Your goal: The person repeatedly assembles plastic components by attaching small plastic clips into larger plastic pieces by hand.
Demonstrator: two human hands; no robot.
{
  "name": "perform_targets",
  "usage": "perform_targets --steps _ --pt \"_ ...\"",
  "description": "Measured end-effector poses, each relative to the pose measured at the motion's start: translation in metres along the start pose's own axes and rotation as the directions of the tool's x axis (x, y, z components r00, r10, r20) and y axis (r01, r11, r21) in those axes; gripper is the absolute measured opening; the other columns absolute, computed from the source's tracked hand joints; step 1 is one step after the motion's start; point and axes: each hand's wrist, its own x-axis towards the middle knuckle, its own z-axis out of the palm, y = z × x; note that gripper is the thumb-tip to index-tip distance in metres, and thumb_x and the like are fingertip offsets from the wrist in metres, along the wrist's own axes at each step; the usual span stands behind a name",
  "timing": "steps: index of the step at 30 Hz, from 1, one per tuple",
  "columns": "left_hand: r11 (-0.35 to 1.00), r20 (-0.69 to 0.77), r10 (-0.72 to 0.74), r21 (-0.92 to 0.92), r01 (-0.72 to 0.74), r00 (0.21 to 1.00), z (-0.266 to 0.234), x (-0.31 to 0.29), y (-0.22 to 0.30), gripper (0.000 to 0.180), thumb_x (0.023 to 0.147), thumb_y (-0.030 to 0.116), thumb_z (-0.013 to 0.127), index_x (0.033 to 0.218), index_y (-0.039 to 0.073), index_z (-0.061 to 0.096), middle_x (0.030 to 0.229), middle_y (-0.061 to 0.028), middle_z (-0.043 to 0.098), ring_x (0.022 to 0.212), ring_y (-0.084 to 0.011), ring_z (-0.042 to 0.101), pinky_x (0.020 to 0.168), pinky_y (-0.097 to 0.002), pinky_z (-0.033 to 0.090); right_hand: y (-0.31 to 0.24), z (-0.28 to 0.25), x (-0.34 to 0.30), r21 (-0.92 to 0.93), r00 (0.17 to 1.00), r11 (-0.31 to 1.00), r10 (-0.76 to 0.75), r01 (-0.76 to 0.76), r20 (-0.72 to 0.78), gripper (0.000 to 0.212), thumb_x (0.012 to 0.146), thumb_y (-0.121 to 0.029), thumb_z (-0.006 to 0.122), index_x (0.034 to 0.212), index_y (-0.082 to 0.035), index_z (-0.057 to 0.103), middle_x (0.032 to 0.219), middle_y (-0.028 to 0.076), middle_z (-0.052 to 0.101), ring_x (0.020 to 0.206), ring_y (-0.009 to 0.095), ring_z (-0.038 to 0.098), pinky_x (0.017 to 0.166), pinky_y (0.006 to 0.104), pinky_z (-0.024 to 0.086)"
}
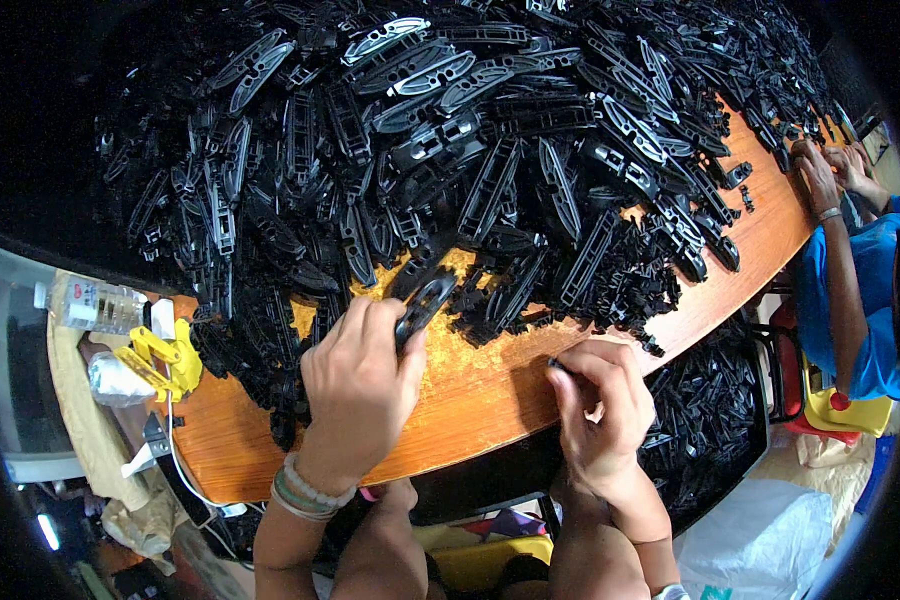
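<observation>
Over the wooden table (470,430): we record two bare hands, set apart, above the near edge.
Left hand (358,370): thumb and fingers closed about a curved black plastic part (432,303), tilted, its upper end sticking out past the fingertips.
Right hand (608,395): thumb and forefinger pinched nearly together on a small black piece (554,365) — mostly hidden, so we cannot tell its shape; other fingers curled in.
Black heap (490,190): long slotted plastic parts, some ladder-framed, some oval, piled across the far side.
Small black clips (638,285): loose cluster at the heap's near edge, beyond the right hand.
Right end: a co-worker's hand (820,180) by the parts, blue sleeve (815,285) below.
Handling note: we judge a firm, light hold best, since thin ribs may bend; the small piece is easily lost, so we advise keeping it at the fingertips — over wood, away from the heap.
</observation>
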Motion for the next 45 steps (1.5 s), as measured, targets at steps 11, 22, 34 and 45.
perform_targets --steps 11,22,34,45 --pt "0.775 0.246 -0.108 -0.586 0.236 0.963 -0.014 -0.038 0.024 0.029 0.076 0.001 0.069 0.1 0.003 0.053 0.089 -0.0097 0.063 0.069 -0.017 0.064 0.063 -0.0278 0.051 -0.004 -0.006 -0.011 0.785 0.879 0.432 0.38 -0.444 0.289 0.017 0.08 0.01 0.063 0.096 0.007 0.065 0.095 0.016 0.063 0.079 0.019 0.066 0.071 0.0267 0.055" --pt "0.366 0.446 -0.131 -0.808 0.461 0.886 -0.014 -0.05 0.023 0.028 0.078 0.003 0.071 0.102 0.001 0.056 0.096 -0.0137 0.064 0.085 -0.0191 0.066 0.071 -0.029 0.053 -0.017 -0.001 -0.003 0.453 0.968 0.861 0.161 -0.233 0.192 0.018 0.07 0.0 0.074 0.087 -0.002 0.071 0.083 0.007 0.064 0.077 0.016 0.055 0.068 0.0266 0.043" --pt "0.363 0.291 -0.088 -0.881 0.303 0.953 -0.013 -0.05 0.023 0.022 0.074 0.001 0.069 0.092 0.0 0.057 0.086 -0.0154 0.067 0.072 -0.0198 0.068 0.065 -0.0284 0.053 -0.023 -0.012 0.002 0.507 0.88 0.77 0.143 -0.386 0.453 0.03 0.072 -0.011 0.078 0.095 0.003 0.067 0.088 0.015 0.066 0.075 0.021 0.064 0.066 0.0278 0.049" --pt "0.99 0.041 -0.046 -0.13 0.051 0.998 0.005 0.011 -0.002 0.023 0.074 0.008 0.071 0.092 0.0 0.058 0.084 -0.0132 0.055 0.072 -0.0298 0.059 0.061 -0.0376 0.048 -0.006 -0.003 0.02 -0.185 0.977 0.982 0.07 -0.032 0.203 0.025 0.077 -0.002 0.065 0.102 -0.006 0.063 0.075 0.007 0.05 0.062 0.024 0.055 0.055 0.0349 0.046"
